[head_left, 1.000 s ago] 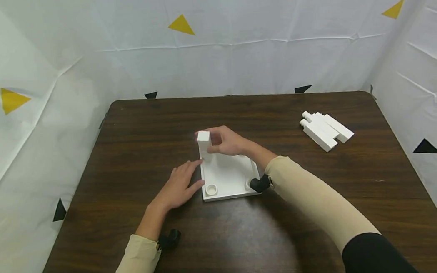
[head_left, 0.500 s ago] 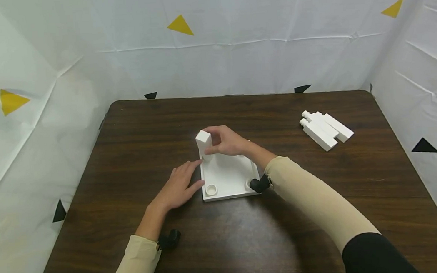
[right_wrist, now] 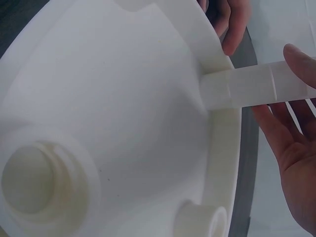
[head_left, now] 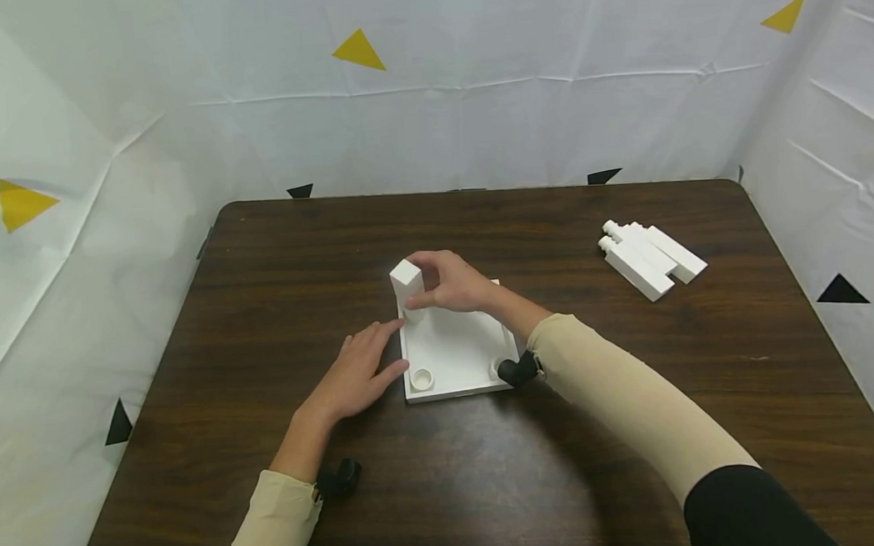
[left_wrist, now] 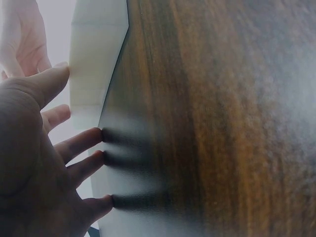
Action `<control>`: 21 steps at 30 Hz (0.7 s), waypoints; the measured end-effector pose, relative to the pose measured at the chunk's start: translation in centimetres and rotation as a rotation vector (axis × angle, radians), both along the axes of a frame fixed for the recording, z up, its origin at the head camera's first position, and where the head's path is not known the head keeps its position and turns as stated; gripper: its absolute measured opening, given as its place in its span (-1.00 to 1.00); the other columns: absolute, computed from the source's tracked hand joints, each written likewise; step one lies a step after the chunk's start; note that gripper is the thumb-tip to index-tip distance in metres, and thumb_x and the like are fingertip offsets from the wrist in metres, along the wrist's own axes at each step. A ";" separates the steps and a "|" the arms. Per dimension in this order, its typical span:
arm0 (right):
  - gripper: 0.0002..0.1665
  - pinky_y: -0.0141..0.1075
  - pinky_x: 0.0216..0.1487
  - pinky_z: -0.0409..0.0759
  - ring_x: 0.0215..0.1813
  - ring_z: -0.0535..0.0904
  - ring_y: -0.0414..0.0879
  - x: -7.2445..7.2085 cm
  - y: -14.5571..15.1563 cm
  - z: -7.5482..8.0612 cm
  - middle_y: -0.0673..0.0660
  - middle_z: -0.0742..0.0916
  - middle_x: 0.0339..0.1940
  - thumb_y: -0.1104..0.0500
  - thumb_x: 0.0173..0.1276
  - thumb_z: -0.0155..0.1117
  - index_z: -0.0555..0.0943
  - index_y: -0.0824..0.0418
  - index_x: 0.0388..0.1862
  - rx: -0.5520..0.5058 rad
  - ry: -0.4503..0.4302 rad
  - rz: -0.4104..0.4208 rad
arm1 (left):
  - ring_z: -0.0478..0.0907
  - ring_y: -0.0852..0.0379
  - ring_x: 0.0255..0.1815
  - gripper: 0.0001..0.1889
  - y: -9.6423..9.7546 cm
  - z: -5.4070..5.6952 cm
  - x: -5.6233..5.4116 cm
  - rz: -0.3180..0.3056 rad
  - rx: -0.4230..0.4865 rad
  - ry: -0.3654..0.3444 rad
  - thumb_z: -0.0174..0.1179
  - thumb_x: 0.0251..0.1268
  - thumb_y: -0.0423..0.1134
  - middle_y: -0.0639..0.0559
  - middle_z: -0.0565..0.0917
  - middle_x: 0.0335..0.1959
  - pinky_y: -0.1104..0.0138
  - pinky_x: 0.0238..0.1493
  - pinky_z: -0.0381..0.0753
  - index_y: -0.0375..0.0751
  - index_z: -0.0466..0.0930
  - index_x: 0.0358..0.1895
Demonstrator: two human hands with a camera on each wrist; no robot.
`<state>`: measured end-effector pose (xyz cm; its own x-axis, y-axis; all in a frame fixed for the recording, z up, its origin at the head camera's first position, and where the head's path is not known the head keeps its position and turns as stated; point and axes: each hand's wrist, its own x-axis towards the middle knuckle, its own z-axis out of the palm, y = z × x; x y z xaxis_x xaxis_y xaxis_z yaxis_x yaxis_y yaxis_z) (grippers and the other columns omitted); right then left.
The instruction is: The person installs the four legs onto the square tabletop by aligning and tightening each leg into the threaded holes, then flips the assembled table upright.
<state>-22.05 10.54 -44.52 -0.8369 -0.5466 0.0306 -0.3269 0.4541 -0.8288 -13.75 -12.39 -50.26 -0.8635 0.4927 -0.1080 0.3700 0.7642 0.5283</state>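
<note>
A white square panel (head_left: 457, 351) with a raised rim lies on the table, with round sockets (head_left: 422, 380) at its corners. At its far left corner stands a white square-section leg (head_left: 407, 281), upright. My right hand (head_left: 453, 282) grips this leg between thumb and fingers. In the right wrist view, the round lower end of the leg (right_wrist: 232, 89) meets the corner socket. My left hand (head_left: 360, 374) has its fingers spread, with index finger and thumb touching the panel's left edge; its other fingertips (left_wrist: 96, 160) rest on the table.
Several more white legs (head_left: 650, 260) lie side by side at the right rear of the brown wooden table (head_left: 294, 273). White sheeting (head_left: 474, 137) with yellow and black triangles surrounds the table's back and sides.
The leg has turned about its upright axis, so a corner of its top now points forward. My right thumb has shifted slightly left with it. The left hand stays in place.
</note>
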 end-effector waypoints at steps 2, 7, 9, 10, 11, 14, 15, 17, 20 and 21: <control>-0.35 -0.19 0.10 0.54 0.06 0.57 -0.07 0.0 0.0 0.0 0.09 0.67 0.07 0.18 0.17 0.52 0.51 0.22 0.24 0.004 0.007 -0.011 | 0.01 -0.06 0.55 -0.31 0.0 0.0 0.0 0.000 -0.001 0.002 0.02 0.44 0.18 -0.04 0.18 0.52 -0.19 0.44 -0.11 0.08 0.08 0.54; -0.35 -0.19 0.09 0.54 0.06 0.57 -0.07 0.0 -0.1 -0.1 0.09 0.67 0.06 0.16 0.15 0.54 0.53 0.22 0.22 0.014 0.022 -0.034 | 0.03 -0.06 0.54 -0.31 0.0 0.0 0.0 -0.004 0.002 0.006 0.03 0.45 0.17 -0.05 0.19 0.52 -0.20 0.44 -0.10 0.08 0.09 0.54; -0.35 -0.19 0.09 0.54 0.05 0.57 -0.07 0.1 -0.2 -0.1 0.09 0.67 0.06 0.16 0.14 0.55 0.54 0.21 0.21 0.018 0.023 -0.043 | 0.04 -0.07 0.54 -0.32 0.0 0.0 0.0 -0.006 0.004 0.006 0.03 0.45 0.16 -0.05 0.19 0.52 -0.20 0.44 -0.09 0.07 0.09 0.54; -0.36 -0.19 0.10 0.54 0.06 0.57 -0.08 0.1 -0.2 -0.1 0.08 0.67 0.06 0.15 0.14 0.55 0.54 0.21 0.20 0.020 0.023 -0.049 | 0.03 -0.06 0.54 -0.32 0.0 0.0 0.0 -0.007 0.005 0.006 0.03 0.45 0.16 -0.04 0.19 0.52 -0.20 0.44 -0.10 0.08 0.09 0.54; -0.36 -0.19 0.10 0.54 0.06 0.57 -0.08 0.1 -0.2 -0.1 0.08 0.67 0.06 0.15 0.14 0.55 0.54 0.21 0.20 0.023 0.026 -0.053 | 0.03 -0.06 0.54 -0.31 0.0 0.0 0.0 -0.008 0.006 0.005 0.02 0.45 0.17 -0.04 0.19 0.52 -0.20 0.44 -0.10 0.08 0.09 0.54; -0.38 -0.19 0.11 0.53 0.05 0.56 -0.07 0.2 -0.3 -0.1 0.08 0.68 0.04 0.14 0.13 0.56 0.55 0.20 0.18 0.024 0.032 -0.066 | 0.01 -0.06 0.55 -0.32 0.0 0.0 -0.1 -0.010 0.009 0.007 0.02 0.45 0.17 -0.03 0.19 0.52 -0.20 0.44 -0.10 0.08 0.09 0.54; -0.38 -0.19 0.11 0.53 0.05 0.56 -0.07 0.2 -0.4 -0.1 0.08 0.68 0.04 0.14 0.13 0.56 0.56 0.20 0.17 0.024 0.036 -0.070 | 0.01 -0.06 0.55 -0.32 0.0 0.0 -0.1 -0.010 0.009 0.008 0.02 0.45 0.18 -0.03 0.19 0.52 -0.20 0.44 -0.10 0.08 0.09 0.54; -0.39 -0.18 0.10 0.53 0.04 0.56 -0.07 0.2 -0.4 -0.1 0.08 0.68 0.02 0.13 0.12 0.57 0.56 0.20 0.15 0.024 0.039 -0.077 | 0.03 -0.06 0.55 -0.32 0.0 0.0 -0.1 -0.012 0.011 0.010 0.02 0.45 0.17 -0.03 0.20 0.52 -0.21 0.43 -0.09 0.08 0.09 0.54; -0.40 -0.18 0.08 0.53 0.01 0.56 -0.07 0.3 -0.5 -0.1 0.07 0.68 -0.01 0.13 0.11 0.58 0.57 0.19 0.12 0.020 0.039 -0.092 | 0.04 -0.05 0.54 -0.32 0.0 0.0 0.0 -0.010 0.014 0.009 0.03 0.45 0.16 -0.03 0.20 0.51 -0.21 0.43 -0.10 0.08 0.09 0.54; -0.41 -0.18 0.07 0.53 0.01 0.56 -0.07 0.3 -0.5 -0.1 0.06 0.69 -0.02 0.12 0.10 0.58 0.57 0.19 0.11 0.018 0.038 -0.098 | 0.03 -0.05 0.54 -0.32 0.0 0.0 0.0 -0.010 0.014 0.008 0.03 0.45 0.16 -0.03 0.20 0.51 -0.21 0.43 -0.10 0.08 0.09 0.54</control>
<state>-21.74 10.02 -44.66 -0.8846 -0.4632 0.0547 -0.3117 0.4999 -0.8081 -13.78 -12.39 -50.24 -0.8595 0.5024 -0.0937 0.3818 0.7531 0.5357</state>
